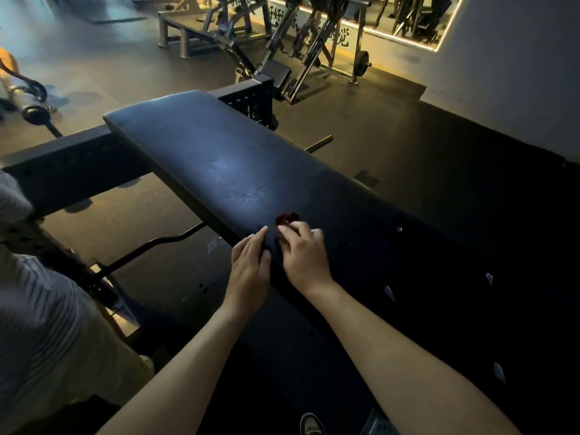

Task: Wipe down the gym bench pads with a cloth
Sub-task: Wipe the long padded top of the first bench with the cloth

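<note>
The person leans over a long black vinyl bench pad (201, 152) that runs away from the camera toward the upper left. Both hands are on it, near its left edge and roughly midway along its visible length. The right hand (304, 255) has its fingers curled over a small bunched dark red cloth (286, 219), which pokes out just beyond the fingertips and lies against the pad's surface. The left hand (251, 262) rests just beside it with fingers straight and flat on the pad's edge, holding nothing, apparently as a brace.

Beyond the cloth, two pale, dull patches (254, 196) show on the vinyl under the light. Whether these are damp streaks or marks yet to be wiped cannot be told. The near stretch of the pad is too dark to judge. With the cloth placed mid-pad and the whole far half lying ahead of it, the wiping looks at most partly done. The far end, the edges and any other pads probably remain.

A black steel frame beam (62, 158) crosses under the pad, and a bent curl bar (163, 241) lies on the floor to the left.
</note>
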